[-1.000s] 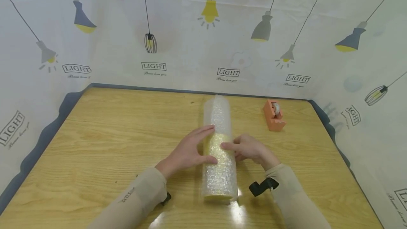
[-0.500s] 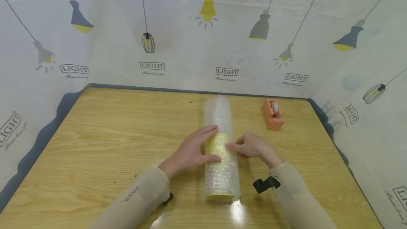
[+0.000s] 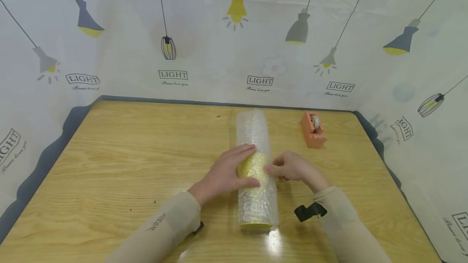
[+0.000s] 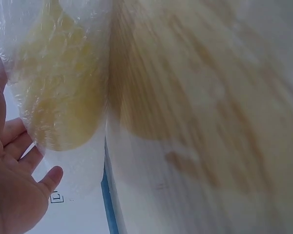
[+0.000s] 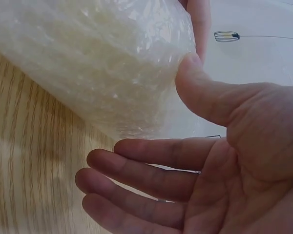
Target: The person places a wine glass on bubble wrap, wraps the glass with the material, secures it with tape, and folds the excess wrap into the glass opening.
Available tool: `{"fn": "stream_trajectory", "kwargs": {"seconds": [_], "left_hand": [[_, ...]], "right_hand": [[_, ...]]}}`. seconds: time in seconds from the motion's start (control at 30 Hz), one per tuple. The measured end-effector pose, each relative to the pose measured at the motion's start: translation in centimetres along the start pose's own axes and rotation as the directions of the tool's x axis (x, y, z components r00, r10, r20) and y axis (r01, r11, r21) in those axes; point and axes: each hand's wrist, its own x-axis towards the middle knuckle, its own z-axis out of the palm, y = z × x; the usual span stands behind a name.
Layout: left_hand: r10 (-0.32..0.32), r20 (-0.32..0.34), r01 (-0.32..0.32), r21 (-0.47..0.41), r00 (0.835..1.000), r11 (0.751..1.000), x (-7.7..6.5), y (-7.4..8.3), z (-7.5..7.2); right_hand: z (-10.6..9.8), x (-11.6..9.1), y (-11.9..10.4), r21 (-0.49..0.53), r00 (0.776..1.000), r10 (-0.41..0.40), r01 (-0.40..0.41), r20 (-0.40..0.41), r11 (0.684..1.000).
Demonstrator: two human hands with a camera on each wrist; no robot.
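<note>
A long roll of bubble wrap lies lengthwise on the wooden table, with something yellow inside its near and middle part. What the yellow thing is cannot be told through the wrap. My left hand rests on the roll's left side, thumb and fingers spread apart over it. On the other side, my right hand touches the roll with its thumb. The right wrist view shows that thumb against the wrap, while the relaxed fingers lie low beside it. In the left wrist view the yellow shape shows through the plastic.
An orange tape dispenser with a roll of tape stands at the back right of the table. Behind the table hangs a white cloth printed with lamps. Black straps sit on the wrists.
The roll and both hands have shifted slightly to the right in the head view, which has itself moved a little. Both hands stay at the roll.
</note>
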Motion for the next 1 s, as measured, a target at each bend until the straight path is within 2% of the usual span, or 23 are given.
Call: {"fn": "stream_trajectory", "kwargs": {"seconds": [0.23, 0.37, 0.47, 0.57, 0.63, 0.77, 0.87, 1.0], "left_hand": [[0.004, 0.005, -0.005, 0.02, 1.0, 1.0, 0.2, 0.2, 0.1], [-0.005, 0.016, 0.005, 0.016, 1.0, 1.0, 0.2, 0.4, 0.0], [-0.022, 0.024, 0.022, 0.018, 0.999, 1.0, 0.2, 0.5, -0.1], [-0.033, 0.03, 0.033, 0.027, 0.999, 0.999, 0.2, 0.7, 0.0], [-0.04, 0.036, 0.039, 0.032, 0.999, 0.999, 0.3, 0.8, 0.1], [-0.052, 0.045, 0.05, 0.044, 0.998, 0.998, 0.4, 0.8, 0.3], [-0.051, 0.044, 0.049, 0.053, 0.998, 0.997, 0.5, 0.9, 0.3], [-0.051, 0.045, 0.048, 0.061, 0.998, 0.997, 0.6, 1.0, 0.4]], "right_hand": [[-0.3, -0.2, 0.5, -0.029, 0.998, -0.066, 0.066, -0.02, 0.997], [-0.9, -0.6, 1.2, 0.008, 0.997, -0.046, 0.046, -0.054, 0.999], [-1.7, -0.9, 2.2, 0.038, 0.993, -0.028, 0.033, -0.116, 0.999], [-2.8, -1.2, 3.3, 0.011, 0.977, -0.033, 0.036, -0.209, 0.999], [-3.5, -1.3, 4.1, -0.023, 0.956, -0.039, 0.034, -0.292, 0.999], [-4.9, -1.4, 5.9, -0.051, 0.901, 0.016, -0.042, -0.434, 0.998], [-5.6, -1.2, 7.3, -0.019, 0.848, 0.068, -0.092, -0.525, 0.996], [-6.3, -1.0, 8.9, 0.012, 0.767, 0.079, -0.093, -0.636, 0.996]]}}
